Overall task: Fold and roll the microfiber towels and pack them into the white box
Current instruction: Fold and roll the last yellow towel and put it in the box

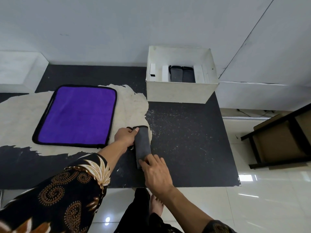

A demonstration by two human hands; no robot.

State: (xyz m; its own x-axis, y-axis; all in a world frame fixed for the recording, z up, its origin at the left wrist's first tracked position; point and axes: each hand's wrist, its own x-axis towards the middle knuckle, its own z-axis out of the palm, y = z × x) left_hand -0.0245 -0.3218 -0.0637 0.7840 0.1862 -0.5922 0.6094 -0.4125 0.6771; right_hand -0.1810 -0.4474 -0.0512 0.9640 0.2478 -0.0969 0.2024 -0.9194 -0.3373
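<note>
Dark grey roll, black-edged at far end, held between left hand and right hand. Left of grip: purple towel, black border. Beyond grip, to right: white box, faintly mottled; boxed rolls grey with black trim. Under grip: table black, flecked white, beige worn patch spreading left. Nearer than grip: sleeve black, brown-gold spirals, cream leaf motif. Floor glossy cream tile. Wall pale grey-white. Far right: stand, black frame, brown panels.
</note>
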